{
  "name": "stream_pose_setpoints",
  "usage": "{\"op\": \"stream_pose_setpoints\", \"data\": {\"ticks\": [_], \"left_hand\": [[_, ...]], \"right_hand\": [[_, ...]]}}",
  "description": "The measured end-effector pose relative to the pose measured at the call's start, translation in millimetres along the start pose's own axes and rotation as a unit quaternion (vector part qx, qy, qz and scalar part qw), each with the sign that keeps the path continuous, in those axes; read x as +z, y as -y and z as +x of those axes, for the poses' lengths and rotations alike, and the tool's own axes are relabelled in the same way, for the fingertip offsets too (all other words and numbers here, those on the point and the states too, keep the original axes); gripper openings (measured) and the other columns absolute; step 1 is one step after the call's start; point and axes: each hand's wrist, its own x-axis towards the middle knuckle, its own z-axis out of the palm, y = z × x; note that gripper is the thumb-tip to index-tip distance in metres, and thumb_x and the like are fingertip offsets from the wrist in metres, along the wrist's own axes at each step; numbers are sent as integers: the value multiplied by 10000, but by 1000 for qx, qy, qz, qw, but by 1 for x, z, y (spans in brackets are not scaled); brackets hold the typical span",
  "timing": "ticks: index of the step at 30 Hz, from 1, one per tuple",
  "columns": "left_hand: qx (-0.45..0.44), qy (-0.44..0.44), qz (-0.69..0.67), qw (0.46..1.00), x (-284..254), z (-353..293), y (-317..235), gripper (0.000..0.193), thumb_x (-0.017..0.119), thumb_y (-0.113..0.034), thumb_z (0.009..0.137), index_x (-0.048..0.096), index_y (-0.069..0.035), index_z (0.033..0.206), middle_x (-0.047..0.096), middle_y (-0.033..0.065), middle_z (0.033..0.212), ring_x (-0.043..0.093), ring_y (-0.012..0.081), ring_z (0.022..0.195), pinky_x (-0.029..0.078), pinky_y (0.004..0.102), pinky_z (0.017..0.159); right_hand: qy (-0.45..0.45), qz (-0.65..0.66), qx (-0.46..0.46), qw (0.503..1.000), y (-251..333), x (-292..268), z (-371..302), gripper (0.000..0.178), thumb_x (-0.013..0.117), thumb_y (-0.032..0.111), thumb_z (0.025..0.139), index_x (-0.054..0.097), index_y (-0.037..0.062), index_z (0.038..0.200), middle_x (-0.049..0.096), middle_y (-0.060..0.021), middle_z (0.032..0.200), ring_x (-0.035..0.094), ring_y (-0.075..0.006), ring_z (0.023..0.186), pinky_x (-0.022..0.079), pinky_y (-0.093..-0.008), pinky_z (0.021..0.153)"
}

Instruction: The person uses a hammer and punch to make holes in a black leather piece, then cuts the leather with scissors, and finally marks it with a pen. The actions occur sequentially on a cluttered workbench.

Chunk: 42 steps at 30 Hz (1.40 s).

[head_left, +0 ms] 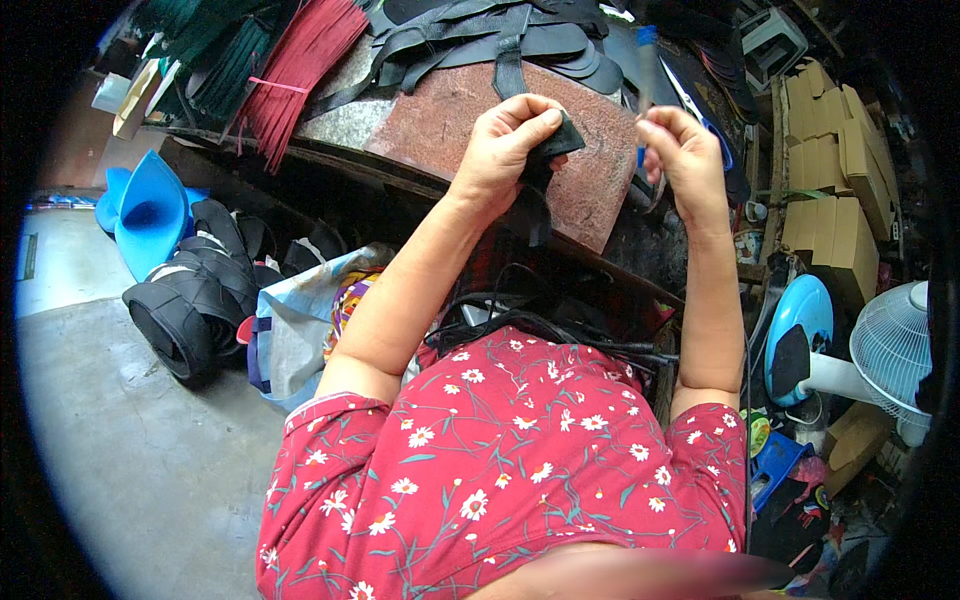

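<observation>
The largest item is the reddish slab-topped bench point(605, 145), upper centre. Flat black pieces point(575, 50) are heaped along its far part, presumably so the near surface stays usable. Cardboard boxes point(835, 165) stand nested at the upper right, an arrangement that probably saves floor space. A bundle of red strips point(310, 75) hangs over the bench edge, upper left; its pink tie appears to keep the lengths together.

The left hand point(512, 145) is raised over the slab's near edge, thumb and forefinger pressed together. The right hand point(682, 155) is level with it, thumb and forefinger closed, other fingers curled. Between them it pinches a slender tool point(648, 70), upright and blue-topped (motion blur prevents closer identification). The smallest item, a black scrap point(565, 138), sits in the left hand's pinch, gripped by one edge, likely to leave its far corner exposed.
</observation>
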Motion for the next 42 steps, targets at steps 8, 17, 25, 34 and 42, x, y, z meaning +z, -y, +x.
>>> {"op": "stream_pose_setpoints", "data": {"ticks": [8, 17, 25, 34, 42], "left_hand": [[7, 41, 16, 999, -2, -2, -1, 130, 637, -172, 929, 633, -50, 972, 634, 17, 783, 594, 96, 637, 503, 237, 582], [15, 51, 32, 998, -2, -3, -2, 123, 642, -170, 922, 637, -56, 968, 631, 6, 784, 591, 79, 661, 506, 226, 598], [16, 48, 32, 998, -2, -3, -1, 119, 649, -168, 915, 639, -59, 960, 629, 0, 777, 588, 72, 651, 509, 224, 594], [10, 42, 29, 999, -1, -4, -2, 119, 653, -171, 911, 637, -60, 951, 631, 6, 761, 588, 74, 635, 506, 221, 582], [12, 38, 20, 999, -1, -3, 0, 138, 645, -176, 923, 638, -45, 969, 646, 21, 788, 604, 91, 653, 513, 232, 602]], "right_hand": [[39, 215, -156, 963, 14, 44, -1, 179, 559, 178, 983, 494, 48, 1088, 687, -166, 933, 712, -251, 818, 609, -363, 719], [50, 201, -209, 956, 9, 52, -3, 181, 574, 196, 975, 500, 70, 1082, 656, -95, 850, 706, -203, 785, 614, -338, 682], [68, 132, -254, 956, 8, 51, -2, 142, 556, 134, 979, 517, 55, 1090, 665, -103, 880, 704, -197, 822, 620, -341, 710], [66, 111, -260, 957, 10, 51, -3, 143, 544, 139, 986, 513, 50, 1094, 675, -123, 900, 706, -211, 836, 622, -347, 713], [71, 130, -242, 959, 6, 46, -4, 135, 517, 139, 999, 518, 46, 1098, 678, -129, 897, 700, -214, 871, 606, -345, 745]]}}
